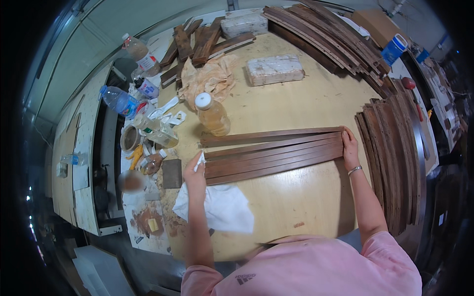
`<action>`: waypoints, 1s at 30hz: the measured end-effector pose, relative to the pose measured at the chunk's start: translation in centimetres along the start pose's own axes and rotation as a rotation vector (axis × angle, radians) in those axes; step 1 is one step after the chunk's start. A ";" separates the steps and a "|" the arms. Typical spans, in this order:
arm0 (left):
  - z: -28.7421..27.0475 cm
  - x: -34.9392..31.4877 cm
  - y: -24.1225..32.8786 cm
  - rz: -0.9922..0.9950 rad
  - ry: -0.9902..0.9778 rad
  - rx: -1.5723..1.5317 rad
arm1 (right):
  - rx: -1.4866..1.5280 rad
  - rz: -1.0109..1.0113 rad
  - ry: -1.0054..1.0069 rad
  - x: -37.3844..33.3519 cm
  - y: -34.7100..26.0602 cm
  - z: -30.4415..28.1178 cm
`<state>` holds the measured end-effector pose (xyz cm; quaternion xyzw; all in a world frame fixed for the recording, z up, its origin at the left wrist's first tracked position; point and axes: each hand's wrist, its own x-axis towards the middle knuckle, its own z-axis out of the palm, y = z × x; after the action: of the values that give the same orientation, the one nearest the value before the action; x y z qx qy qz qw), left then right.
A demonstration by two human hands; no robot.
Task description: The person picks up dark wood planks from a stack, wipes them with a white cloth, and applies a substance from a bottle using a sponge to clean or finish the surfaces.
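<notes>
Several dark brown wooden strips [271, 160] lie side by side in front of me, running left to right. Around their right ends my right hand [350, 148] is closed, with its fingers over the far corner. My left hand [194, 172] is at their left ends, its fingers pinching a small white wipe [200, 161] against the wood. The farthest strip [271, 136] fans apart from the others on the left and meets them near my right hand. Below the strips, a white cloth [229, 207] is spread on the table, partly behind my left forearm.
A capped bottle of yellowish liquid [213, 118] stands just beyond the strips. A dark grey block [172, 173] sits left of my left hand. Stacked rough boards [390, 163] line the right edge. A wrapped white block [275, 70] and a crumpled tan cloth [207, 76] lie farther back.
</notes>
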<state>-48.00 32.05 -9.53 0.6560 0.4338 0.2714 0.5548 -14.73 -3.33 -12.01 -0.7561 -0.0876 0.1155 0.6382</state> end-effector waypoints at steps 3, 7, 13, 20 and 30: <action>0.1 0.0 -0.4 0.063 0.016 -0.048 | -0.042 -0.044 0.044 -0.1 -0.2 -0.1; -2.7 -2.0 3.3 0.188 0.217 -0.048 | -0.392 -0.430 0.277 -1.7 -1.4 0.5; -5.9 -11.0 8.7 0.135 -0.060 -0.425 | -0.670 -0.924 -0.073 -10.3 -6.0 3.8; 0.8 -18.1 10.2 -0.156 -0.202 -0.632 | -0.817 -0.954 -0.019 -12.5 -4.8 5.8; 5.0 -20.2 8.2 -0.195 -0.189 -0.773 | -0.917 -0.934 -0.405 -11.7 -4.3 5.1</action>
<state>-51.22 11.95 -0.29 0.3770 0.3071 0.2989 0.8211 -27.32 -1.01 -7.90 -0.7964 -0.5623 -0.0816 0.2074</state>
